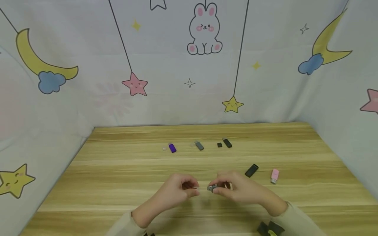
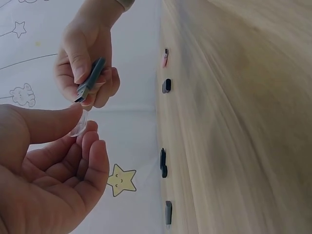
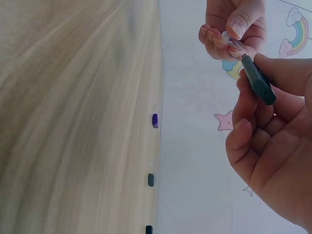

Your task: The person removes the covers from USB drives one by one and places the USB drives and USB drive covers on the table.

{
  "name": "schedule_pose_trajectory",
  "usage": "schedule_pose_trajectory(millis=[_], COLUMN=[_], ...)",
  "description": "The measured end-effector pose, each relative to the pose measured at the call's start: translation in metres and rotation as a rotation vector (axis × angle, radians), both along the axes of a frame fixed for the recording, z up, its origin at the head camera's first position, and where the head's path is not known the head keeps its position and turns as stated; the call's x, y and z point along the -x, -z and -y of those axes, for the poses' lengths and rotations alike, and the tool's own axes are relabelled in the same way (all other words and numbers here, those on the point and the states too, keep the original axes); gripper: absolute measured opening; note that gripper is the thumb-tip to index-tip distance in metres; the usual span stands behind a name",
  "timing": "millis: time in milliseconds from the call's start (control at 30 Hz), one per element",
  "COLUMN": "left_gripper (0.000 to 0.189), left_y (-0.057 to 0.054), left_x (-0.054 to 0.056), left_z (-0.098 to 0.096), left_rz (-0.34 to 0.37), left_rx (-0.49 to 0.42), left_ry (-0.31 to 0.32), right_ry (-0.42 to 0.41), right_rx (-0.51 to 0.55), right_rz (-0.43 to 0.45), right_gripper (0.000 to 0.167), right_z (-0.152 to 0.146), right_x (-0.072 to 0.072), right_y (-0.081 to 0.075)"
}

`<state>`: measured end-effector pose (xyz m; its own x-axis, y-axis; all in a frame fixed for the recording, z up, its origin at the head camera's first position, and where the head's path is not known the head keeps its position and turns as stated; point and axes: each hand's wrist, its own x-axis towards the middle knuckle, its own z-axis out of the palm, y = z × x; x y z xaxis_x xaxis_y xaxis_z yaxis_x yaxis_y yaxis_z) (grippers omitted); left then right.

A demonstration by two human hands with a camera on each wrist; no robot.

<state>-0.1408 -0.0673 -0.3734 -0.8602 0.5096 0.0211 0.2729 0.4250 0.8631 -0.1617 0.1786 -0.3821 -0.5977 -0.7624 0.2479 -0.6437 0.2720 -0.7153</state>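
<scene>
My right hand [image 1: 236,187] pinches a dark grey-green USB flash drive [image 2: 92,78], its metal plug bare and turned toward the other hand. Between thumb and fingers, my left hand [image 1: 180,190] holds a small clear plastic cap [image 2: 79,124]. Cap and plug face each other with a narrow gap in the head view. Both hands are raised above the wooden table [image 1: 118,177]. In the right wrist view the drive's rear end [image 3: 265,92] points back toward the right palm.
Toward the back lie a purple drive [image 1: 172,147] beside a clear cap [image 1: 164,148], a grey drive [image 1: 199,145], and a black drive [image 1: 227,143] next to a black cap [image 1: 219,145]. Right of my hands are another black drive [image 1: 252,170] and a pink one [image 1: 275,176].
</scene>
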Motion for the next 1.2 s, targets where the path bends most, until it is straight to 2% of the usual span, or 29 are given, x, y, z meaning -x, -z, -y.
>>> schedule_pose_trajectory(millis=[333, 667, 900, 1200], left_gripper=[0.010, 0.012, 0.015, 0.010], left_y=[0.001, 0.002, 0.008, 0.011], left_x=[0.005, 0.009, 0.016, 0.024], left_z=[0.017, 0.024, 0.031, 0.038], left_rz=[-0.013, -0.021, -0.022, -0.024], left_rx=[0.005, 0.036, 0.045, 0.053], left_ry=[-0.053, -0.091, -0.151, -0.234], right_ry=[0.076, 0.117, 0.131, 0.152], right_rx=[0.007, -0.030, -0.013, -0.022], right_rz=[0.067, 0.135, 0.127, 0.164], right_gripper=[0.017, 0.016, 0.017, 0.018], right_z=[0.014, 0.031, 0.041, 0.052], right_x=[0.011, 0.023, 0.032, 0.042], right_y=[0.000, -0.003, -0.002, 0.001])
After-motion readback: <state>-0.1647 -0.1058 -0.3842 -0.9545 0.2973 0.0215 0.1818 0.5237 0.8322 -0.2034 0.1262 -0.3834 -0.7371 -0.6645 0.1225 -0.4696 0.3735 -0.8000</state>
